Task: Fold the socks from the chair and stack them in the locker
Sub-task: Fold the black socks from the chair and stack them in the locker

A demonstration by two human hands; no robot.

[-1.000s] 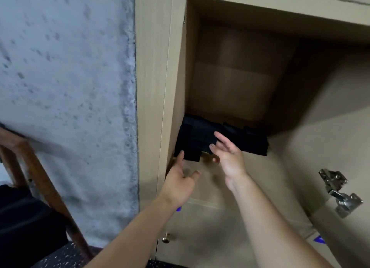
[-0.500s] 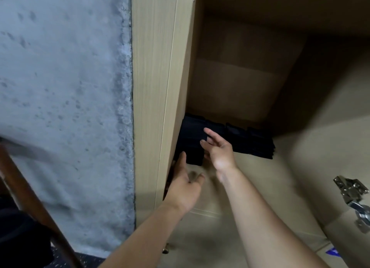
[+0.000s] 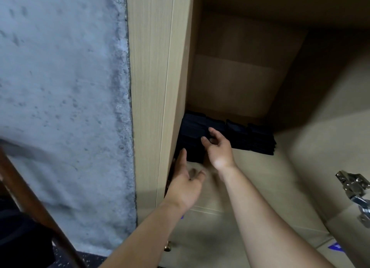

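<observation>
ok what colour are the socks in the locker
Black or very dark navy, plain with no visible pattern. The socks show in the head view, stacked at the back of the shelf.

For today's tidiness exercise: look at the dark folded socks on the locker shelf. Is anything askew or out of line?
Yes. The leftmost pile of socks, by the locker side wall, juts further forward than the other piles. The right hand touches it; the left hand is open below.
</observation>
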